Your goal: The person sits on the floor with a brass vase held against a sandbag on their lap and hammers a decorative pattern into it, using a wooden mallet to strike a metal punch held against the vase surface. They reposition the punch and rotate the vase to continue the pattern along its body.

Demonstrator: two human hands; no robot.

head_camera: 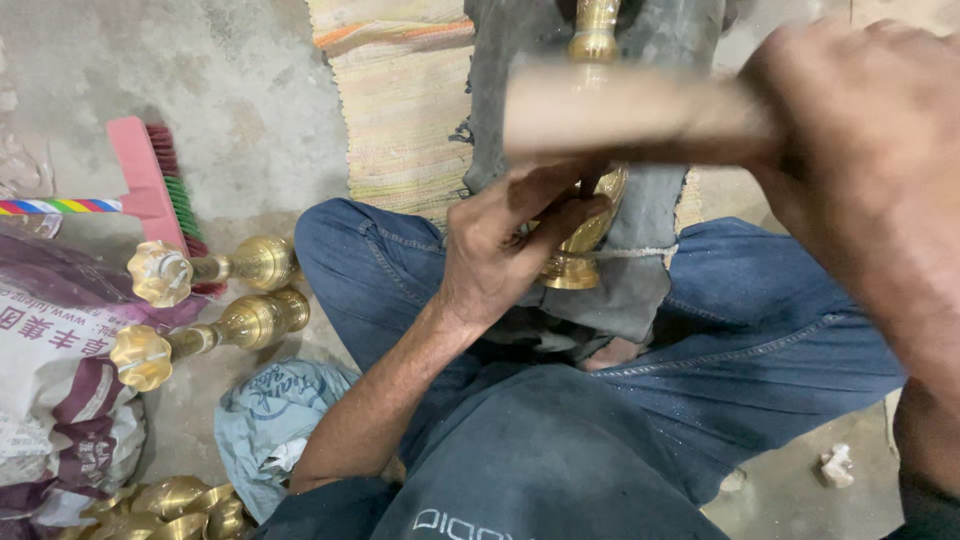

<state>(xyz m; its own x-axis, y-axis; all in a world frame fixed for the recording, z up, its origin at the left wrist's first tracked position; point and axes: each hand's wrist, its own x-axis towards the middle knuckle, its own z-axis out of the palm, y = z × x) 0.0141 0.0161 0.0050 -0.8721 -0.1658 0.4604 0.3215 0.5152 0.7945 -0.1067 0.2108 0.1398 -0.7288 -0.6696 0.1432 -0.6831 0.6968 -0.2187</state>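
My left hand (505, 250) grips a brass lamp-shaped piece (580, 245) that lies over a grey cloth (640, 270) on my crossed legs in blue jeans. The piece's brass stem (595, 30) runs up toward the top of the view. My right hand (870, 150) is raised close to the camera and closed around a blurred pale wooden handle (630, 112) that stretches left above the brass piece. What is at the handle's far end does not show.
Two finished brass pieces (215, 268) (205, 335) lie on the concrete floor at left, beside a pink-and-green brush (160, 185) and a printed sack (55, 390). More brass parts (175, 505) sit at bottom left. A woven mat (400, 100) lies ahead.
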